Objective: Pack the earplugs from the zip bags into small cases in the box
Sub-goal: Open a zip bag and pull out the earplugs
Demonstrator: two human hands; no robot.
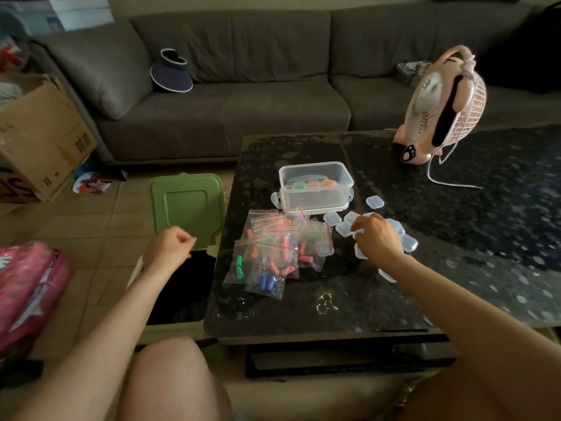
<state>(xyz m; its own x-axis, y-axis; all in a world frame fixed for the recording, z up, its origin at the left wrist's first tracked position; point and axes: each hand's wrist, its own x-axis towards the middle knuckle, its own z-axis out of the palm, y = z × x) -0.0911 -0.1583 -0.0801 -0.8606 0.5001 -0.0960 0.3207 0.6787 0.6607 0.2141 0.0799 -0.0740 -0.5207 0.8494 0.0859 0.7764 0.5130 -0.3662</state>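
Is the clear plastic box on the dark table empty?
No, the clear plastic box holds small clear cases with green, pink and orange earplugs inside.

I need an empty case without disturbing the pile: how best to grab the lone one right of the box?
Come from straight above and pinch the lone case across two opposite edges: it lies flat on the table, apart from the box and the pile.
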